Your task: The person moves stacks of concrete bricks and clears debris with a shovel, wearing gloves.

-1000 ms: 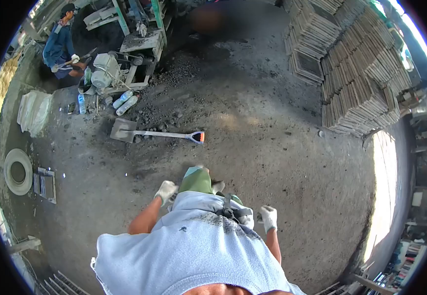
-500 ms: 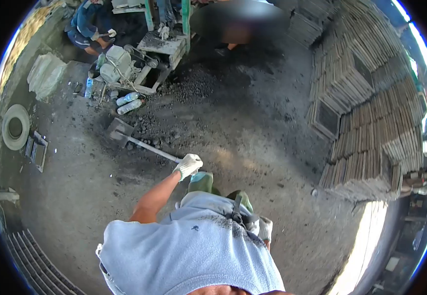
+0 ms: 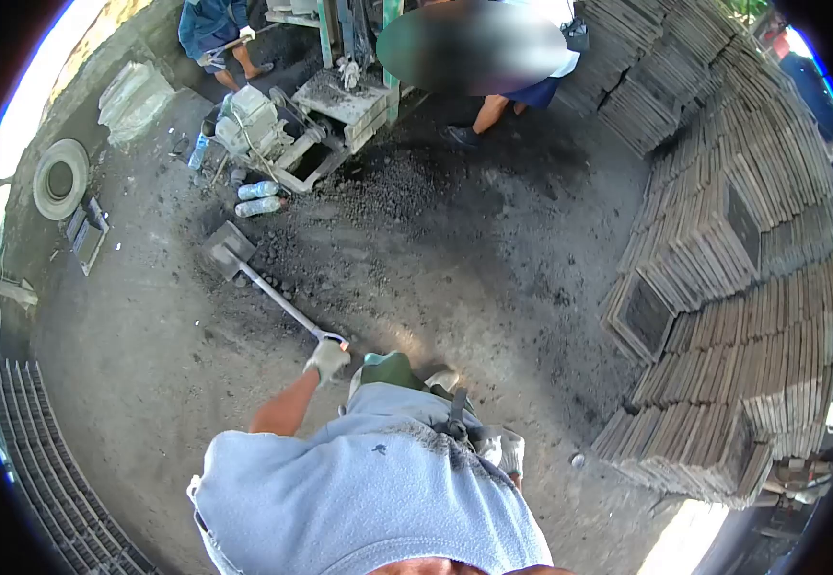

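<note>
A shovel (image 3: 261,286) lies across the dusty concrete floor, its grey blade at the upper left beside loose dark gravel. My left hand (image 3: 326,359), in a white glove, is closed on the shovel's handle end. My right hand (image 3: 511,452), also gloved, hangs by my hip, mostly hidden behind my light blue shirt; it appears to hold nothing. My green boot (image 3: 390,368) stands just right of the handle.
Tall stacks of flat tiles (image 3: 733,259) fill the right side. A press machine (image 3: 282,129) with plastic bottles (image 3: 261,198) beside it stands at the top. Two other people work there. A round ring (image 3: 60,177) and a white sack (image 3: 131,96) lie at left.
My left hand reached forward from my side and took hold of the shovel's handle. The handle end has swung toward me, and the view has turned.
</note>
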